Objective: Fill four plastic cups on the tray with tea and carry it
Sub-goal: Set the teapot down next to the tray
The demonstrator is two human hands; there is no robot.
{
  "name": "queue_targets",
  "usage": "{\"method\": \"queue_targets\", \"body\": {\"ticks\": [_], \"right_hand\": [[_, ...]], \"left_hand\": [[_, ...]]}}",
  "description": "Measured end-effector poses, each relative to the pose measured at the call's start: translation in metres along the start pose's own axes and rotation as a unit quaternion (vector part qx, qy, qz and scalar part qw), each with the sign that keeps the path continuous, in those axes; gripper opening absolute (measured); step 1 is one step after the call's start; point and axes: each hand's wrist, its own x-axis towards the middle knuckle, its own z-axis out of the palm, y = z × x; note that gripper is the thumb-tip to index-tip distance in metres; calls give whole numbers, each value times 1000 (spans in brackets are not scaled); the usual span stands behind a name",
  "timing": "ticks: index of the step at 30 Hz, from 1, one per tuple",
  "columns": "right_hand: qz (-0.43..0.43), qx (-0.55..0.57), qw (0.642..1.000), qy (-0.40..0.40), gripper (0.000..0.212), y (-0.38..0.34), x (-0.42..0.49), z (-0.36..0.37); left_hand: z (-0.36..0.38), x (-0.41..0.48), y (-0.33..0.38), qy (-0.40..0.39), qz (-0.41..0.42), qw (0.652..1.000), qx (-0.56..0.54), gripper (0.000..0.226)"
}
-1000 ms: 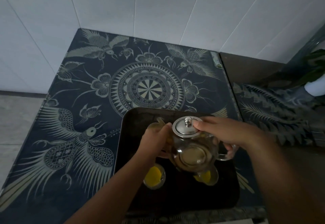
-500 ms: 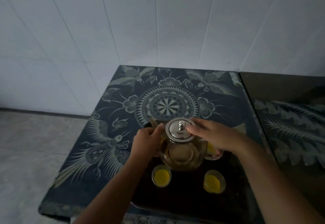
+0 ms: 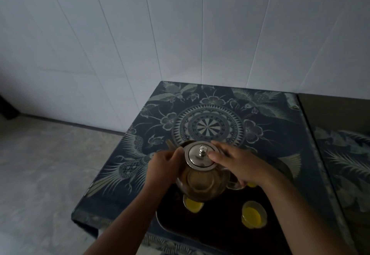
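A glass teapot [image 3: 202, 180] hangs over the dark tray [image 3: 220, 232], held between both hands. The left hand [image 3: 163, 167] is wrapped around the pot's body at nine o'clock, near the spout [image 3: 169, 145] that points toward ten o'clock. The right hand [image 3: 238, 166] lies across the three o'clock side, its fingertips [image 3: 213, 156] pressing the steel lid [image 3: 201, 156] and its lower fingers closed on the clear handle [image 3: 233, 184]. Two cups with yellow tea show plainly on the tray: one [image 3: 192, 204] at six o'clock from the pot and half hidden beneath it, one [image 3: 253, 216] at five o'clock. A sliver of yellow [image 3: 251, 184] peeks out under the right wrist, likely a third cup; a fourth cannot be seen. The risks, as I judge them: the pot's base sits very close above the near cup and could knock it over if lowered; the lid could slip if the fingertips ease off during a tilt; and the dim light makes cup levels hard to read, inviting overfill onto the patterned tablecloth [image 3: 270, 118].
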Motion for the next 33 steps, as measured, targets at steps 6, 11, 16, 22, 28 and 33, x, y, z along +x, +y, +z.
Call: {"method": "queue_targets", "body": {"ticks": [6,11,16,22,28,33], "right_hand": [[-12,-17,1000,-10,76,-24,22,31],[11,13,1000,-1,75,-46,57,73],[47,40,998,24,79,-65,94,128],[83,74,992,67,91,-75,128,185],[133,78,982,107,93,-83,139,227],[157,103,974,128,82,-86,147,251]], "left_hand": [[-29,22,-20,6,-1,1000,-7,84],[-67,65,-46,-8,-13,1000,-12,71],[-103,111,-80,-57,-31,998,-12,38],[-129,163,-117,-111,-48,993,-17,30],[-130,193,-147,-159,-62,985,-13,24],[-132,209,-165,-194,-75,978,-21,17]]}}
